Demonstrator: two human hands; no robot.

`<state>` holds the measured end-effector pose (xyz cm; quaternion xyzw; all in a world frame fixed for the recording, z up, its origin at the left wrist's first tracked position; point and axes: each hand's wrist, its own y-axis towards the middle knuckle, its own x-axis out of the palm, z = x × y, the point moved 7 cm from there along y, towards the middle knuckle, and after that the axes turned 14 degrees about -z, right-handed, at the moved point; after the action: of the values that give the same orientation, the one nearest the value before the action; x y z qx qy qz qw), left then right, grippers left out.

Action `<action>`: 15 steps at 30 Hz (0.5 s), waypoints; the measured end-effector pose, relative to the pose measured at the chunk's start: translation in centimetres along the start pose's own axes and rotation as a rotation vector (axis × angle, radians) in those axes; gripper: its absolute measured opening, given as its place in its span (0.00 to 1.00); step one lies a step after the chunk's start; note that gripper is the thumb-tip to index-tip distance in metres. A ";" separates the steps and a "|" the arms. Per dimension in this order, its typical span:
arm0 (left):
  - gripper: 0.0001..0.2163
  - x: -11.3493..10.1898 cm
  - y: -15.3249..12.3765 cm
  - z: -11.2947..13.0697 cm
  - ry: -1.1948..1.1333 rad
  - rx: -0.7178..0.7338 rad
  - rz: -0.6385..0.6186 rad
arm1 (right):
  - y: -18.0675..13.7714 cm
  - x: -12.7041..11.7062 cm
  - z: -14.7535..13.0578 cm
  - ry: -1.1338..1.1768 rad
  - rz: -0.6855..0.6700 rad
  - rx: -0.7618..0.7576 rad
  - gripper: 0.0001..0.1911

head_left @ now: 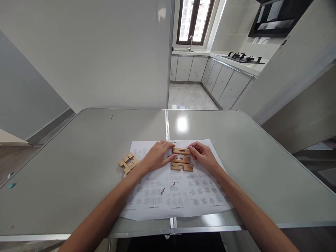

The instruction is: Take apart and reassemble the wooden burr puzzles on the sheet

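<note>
Three flat wooden puzzle pieces lie in a stack of rows on a printed instruction sheet (168, 196). The far piece (181, 151) has a long slot, the middle piece (187, 160) a shaped cut-out, and the near piece (182, 167) a notch in its front edge. My left hand (157, 156) is open, its fingertips at the left end of the far piece and its thumb apart, by the middle piece. With fingers curled together, my right hand (203, 155) pinches the right end of the far piece.
Left of the sheet, a cluster of interlocked wooden blocks (128, 163) sits partly on its edge. The folding table (78, 168) has a metal seam down its middle. A small green object (11, 186) lies at the far left. Kitchen cabinets (223, 80) stand beyond.
</note>
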<state>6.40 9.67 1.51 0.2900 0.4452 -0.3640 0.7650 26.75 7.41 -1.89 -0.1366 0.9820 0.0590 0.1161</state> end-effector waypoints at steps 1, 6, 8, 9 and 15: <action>0.14 0.2 -0.1 0.1 -0.018 -0.034 0.022 | -0.1 0.1 -0.1 -0.013 -0.005 -0.004 0.20; 0.12 0.9 -0.2 0.9 -0.072 -0.095 0.086 | -0.8 0.3 -1.0 -0.109 -0.002 -0.031 0.15; 0.11 1.2 -0.1 1.0 -0.086 -0.101 0.091 | -1.1 0.6 -1.6 -0.181 -0.033 -0.057 0.12; 0.11 1.3 -0.1 0.9 -0.094 -0.110 0.095 | -1.2 0.8 -1.9 -0.229 -0.060 -0.076 0.10; 0.09 2.2 -0.2 1.0 -0.114 -0.210 0.130 | -1.7 1.5 -2.4 -0.458 -0.095 -0.159 0.05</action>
<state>7.54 8.11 -0.06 0.2156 0.4170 -0.2808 0.8372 25.30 5.05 -0.07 -0.1742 0.9149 0.1599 0.3271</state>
